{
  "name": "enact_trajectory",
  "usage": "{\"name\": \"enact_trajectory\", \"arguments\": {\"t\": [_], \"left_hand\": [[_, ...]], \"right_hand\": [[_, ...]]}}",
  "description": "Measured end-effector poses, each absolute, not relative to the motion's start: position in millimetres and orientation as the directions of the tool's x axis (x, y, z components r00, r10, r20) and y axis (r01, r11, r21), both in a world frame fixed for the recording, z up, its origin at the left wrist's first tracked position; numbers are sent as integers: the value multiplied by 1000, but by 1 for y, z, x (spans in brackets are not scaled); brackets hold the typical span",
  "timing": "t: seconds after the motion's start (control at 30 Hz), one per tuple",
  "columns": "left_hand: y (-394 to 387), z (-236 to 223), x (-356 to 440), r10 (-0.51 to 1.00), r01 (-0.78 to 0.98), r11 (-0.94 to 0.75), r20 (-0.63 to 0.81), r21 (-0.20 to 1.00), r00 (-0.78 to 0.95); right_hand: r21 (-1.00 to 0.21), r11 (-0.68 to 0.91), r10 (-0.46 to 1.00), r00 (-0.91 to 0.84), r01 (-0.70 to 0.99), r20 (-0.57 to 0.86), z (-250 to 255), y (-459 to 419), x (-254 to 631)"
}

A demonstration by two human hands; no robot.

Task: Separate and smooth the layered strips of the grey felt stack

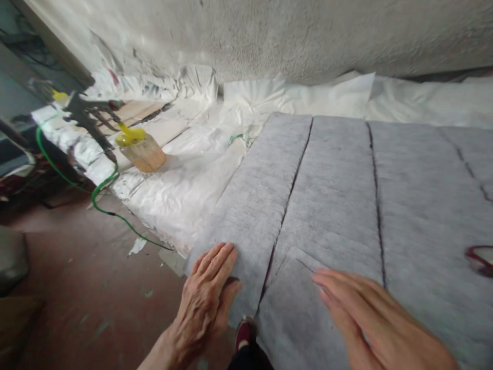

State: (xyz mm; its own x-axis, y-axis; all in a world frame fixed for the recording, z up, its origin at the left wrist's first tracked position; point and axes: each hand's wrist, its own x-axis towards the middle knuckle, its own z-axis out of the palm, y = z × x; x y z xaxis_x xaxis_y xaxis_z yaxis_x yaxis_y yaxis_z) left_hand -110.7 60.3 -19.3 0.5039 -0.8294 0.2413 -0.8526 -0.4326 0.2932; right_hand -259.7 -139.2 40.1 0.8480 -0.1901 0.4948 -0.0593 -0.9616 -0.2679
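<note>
Grey felt pieces lie in several overlapping rows (335,205) across a work surface, with dark gaps between the rows. My left hand (206,300) rests flat on the near left corner of the leftmost row (250,205), fingers stretched out and together. My right hand (370,318) hovers flat over a loose top piece (292,303) near the front edge, fingers extended and blurred by motion. Neither hand holds anything.
White plastic sheeting (185,180) covers the bench to the left and back. A wooden block with a yellow-topped tool (140,149) and a green hose (96,195) stand at the left. Rough grey wall (269,36) behind. Reddish floor (96,288) below left. A red-rimmed object (479,257) at right edge.
</note>
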Motion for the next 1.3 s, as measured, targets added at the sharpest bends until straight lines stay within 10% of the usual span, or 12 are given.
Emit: {"name": "enact_trajectory", "arguments": {"t": [0.7,1.3], "left_hand": [[73,-23,-93,-903,-926,-249,276,285,328],[78,-22,-94,-929,-939,-271,199,213,313]], "right_hand": [[-419,-879,-283,956,-227,75,1,-160,-143],[-295,-934,-263,947,-202,185,-1,-158,-143]]}}
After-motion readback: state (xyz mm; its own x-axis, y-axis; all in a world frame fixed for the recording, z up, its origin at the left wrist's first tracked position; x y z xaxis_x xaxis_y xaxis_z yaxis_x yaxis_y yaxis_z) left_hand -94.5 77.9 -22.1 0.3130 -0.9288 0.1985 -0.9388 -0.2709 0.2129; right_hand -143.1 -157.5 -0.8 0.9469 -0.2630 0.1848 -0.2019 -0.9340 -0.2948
